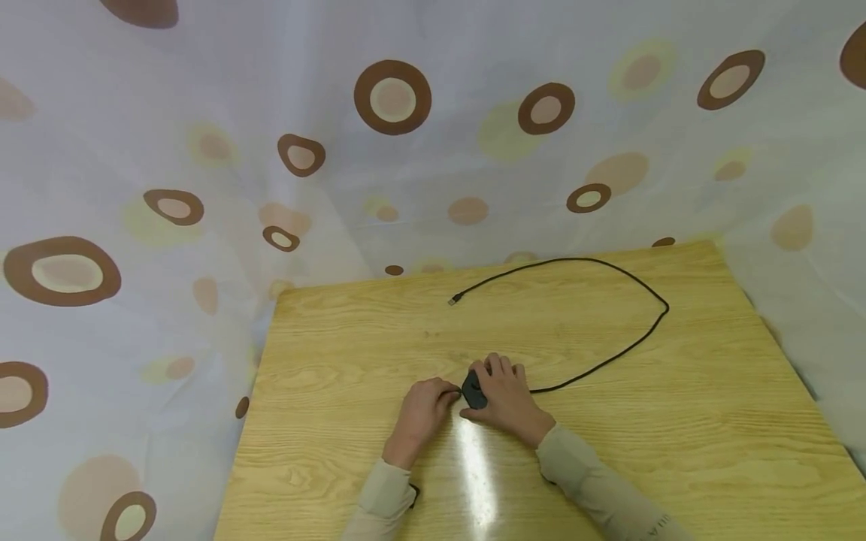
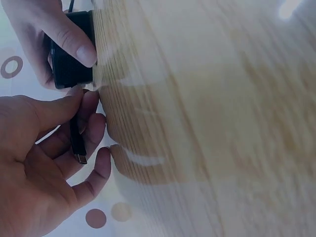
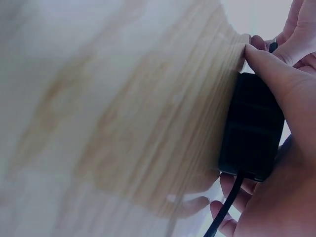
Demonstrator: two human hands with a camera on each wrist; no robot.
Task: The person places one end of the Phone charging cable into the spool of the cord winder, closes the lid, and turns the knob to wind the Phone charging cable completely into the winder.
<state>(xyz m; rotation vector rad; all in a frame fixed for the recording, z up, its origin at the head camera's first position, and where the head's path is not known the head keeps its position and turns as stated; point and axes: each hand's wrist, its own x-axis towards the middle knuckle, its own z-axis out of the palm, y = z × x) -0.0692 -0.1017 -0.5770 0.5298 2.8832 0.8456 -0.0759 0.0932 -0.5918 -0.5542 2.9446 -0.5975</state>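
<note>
My right hand (image 1: 510, 402) grips a small black box-shaped device (image 1: 473, 391) on the wooden table, thumb on one side and fingers on the other. A black cable (image 1: 609, 363) runs from the device's right end and ends in a USB plug (image 1: 455, 299) lying farther back. Just left of the device, my left hand (image 1: 422, 413) pinches a short black connector (image 2: 76, 136) between thumb and forefinger; its metal tip points away from the device. The pinched end is hidden by the fingertips, so whether it joins the device cannot be told.
The cable curves in a wide loop over the right and back of the wooden table (image 1: 325, 353). A white curtain with brown and yellow spots (image 1: 467, 173) hangs along the table's back and sides. Light glares off the tabletop between the forearms.
</note>
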